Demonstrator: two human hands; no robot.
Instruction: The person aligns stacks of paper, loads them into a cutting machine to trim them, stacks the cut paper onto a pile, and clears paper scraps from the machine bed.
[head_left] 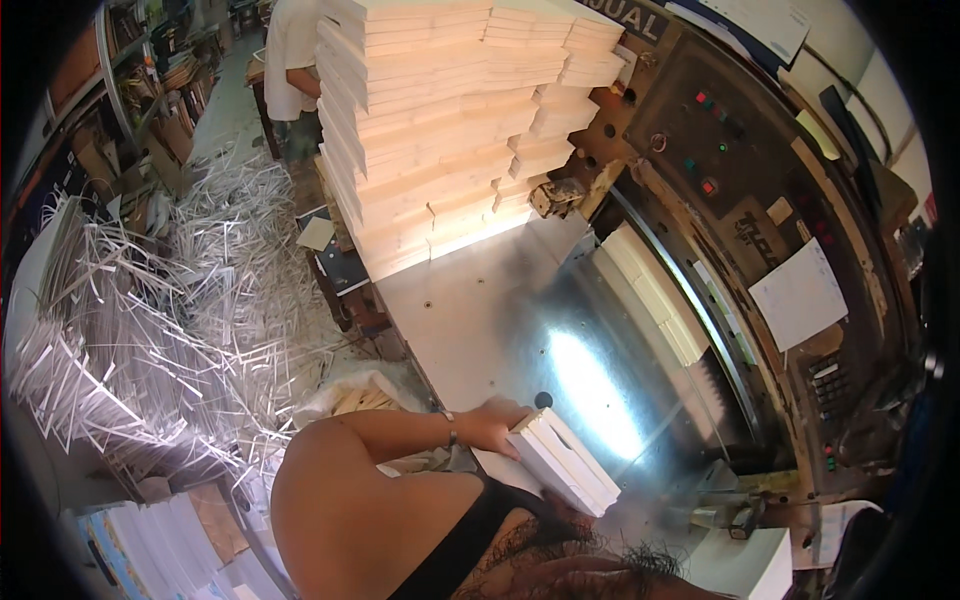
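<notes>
Nearest you, your left hand (492,425) wraps its fingers over the left end of a small stack of white booklets (565,462), which lies flat at the near edge of the steel cutter table (460,310), likely so the edges stay square; your right hand is hidden below the stack, so you cannot tell its grip. Farther along, a row of cream blocks (652,292) sits against the blade housing, and tall paper stacks (440,120) fill the table's far left corner.
</notes>
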